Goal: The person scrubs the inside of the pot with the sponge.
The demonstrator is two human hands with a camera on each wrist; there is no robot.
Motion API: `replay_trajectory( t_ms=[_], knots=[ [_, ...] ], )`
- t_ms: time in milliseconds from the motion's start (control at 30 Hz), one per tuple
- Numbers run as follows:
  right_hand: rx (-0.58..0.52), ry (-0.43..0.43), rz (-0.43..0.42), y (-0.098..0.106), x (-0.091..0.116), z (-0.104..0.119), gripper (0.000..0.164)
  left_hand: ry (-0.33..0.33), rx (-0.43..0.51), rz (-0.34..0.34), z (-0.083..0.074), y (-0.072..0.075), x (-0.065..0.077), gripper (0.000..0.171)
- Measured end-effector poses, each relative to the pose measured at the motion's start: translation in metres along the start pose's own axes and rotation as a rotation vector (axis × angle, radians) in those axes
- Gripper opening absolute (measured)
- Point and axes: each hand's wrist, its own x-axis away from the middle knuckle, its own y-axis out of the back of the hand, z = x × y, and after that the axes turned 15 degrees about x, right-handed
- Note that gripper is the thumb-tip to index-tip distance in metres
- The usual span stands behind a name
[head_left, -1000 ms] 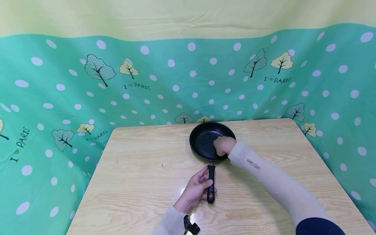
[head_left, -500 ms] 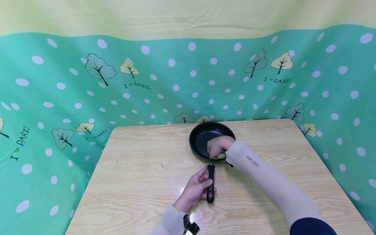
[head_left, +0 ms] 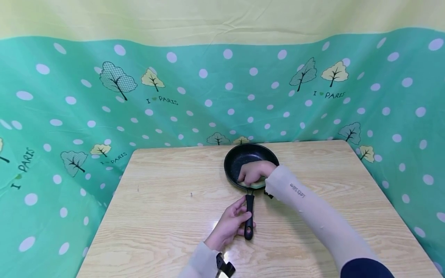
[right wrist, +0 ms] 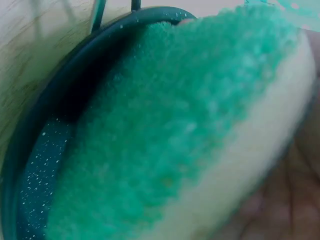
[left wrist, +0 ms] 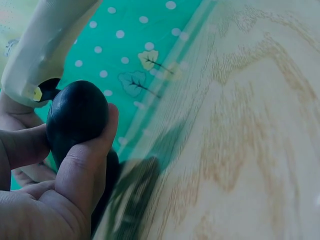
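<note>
A black frying pan (head_left: pixel 238 158) with a speckled inside stands at the back of the table, its handle (head_left: pixel 248 220) pointing toward me. My left hand (head_left: pixel 229 224) grips that handle, thumb on top and fingers around its left side and underneath. Inside the pan, near the handle end, my right hand (head_left: pixel 255 172) holds a sponge. The sponge (right wrist: pixel 165 125) fills much of the right wrist view, with a rough green face and a pale layer against the palm. In the left wrist view the rounded handle end (left wrist: pixel 77 115) sits between thumb and fingers.
The pan and both hands are over a light wooden table (head_left: pixel 167 212). A green dotted curtain (head_left: pixel 194 96) with tree prints hangs behind it and along both sides. A black wrist strap (head_left: pixel 226 266) shows on the left sleeve.
My right hand has moved left and slightly nearer the handle inside the pan, and the sponge's edge now shows beneath it. The left hand keeps its grip on the handle.
</note>
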Motion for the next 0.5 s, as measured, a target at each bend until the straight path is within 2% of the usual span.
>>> replay_trajectory(
  t_ms=[67,167,200,333,500],
  knots=[
    [0.001,-0.012,-0.021,-0.001,-0.003,0.002,0.034,0.002,-0.003,-0.001,0.000,0.000,0.000,0.069],
    [0.052,-0.048,-0.055,-0.002,-0.007,0.007,0.023,-0.005,-0.005,-0.002,0.000,0.000,0.001,0.070],
    [0.079,-0.062,-0.074,-0.003,-0.008,0.008,0.024,-0.006,-0.005,-0.002,0.000,0.000,0.001,0.070],
    [0.140,-0.121,-0.137,-0.006,-0.014,0.011,0.047,-0.011,-0.004,-0.005,0.000,-0.001,0.001,0.070],
    [0.165,-0.162,-0.201,-0.012,-0.025,0.006,0.057,-0.007,0.001,-0.006,-0.001,-0.001,0.001,0.071]
  ],
)
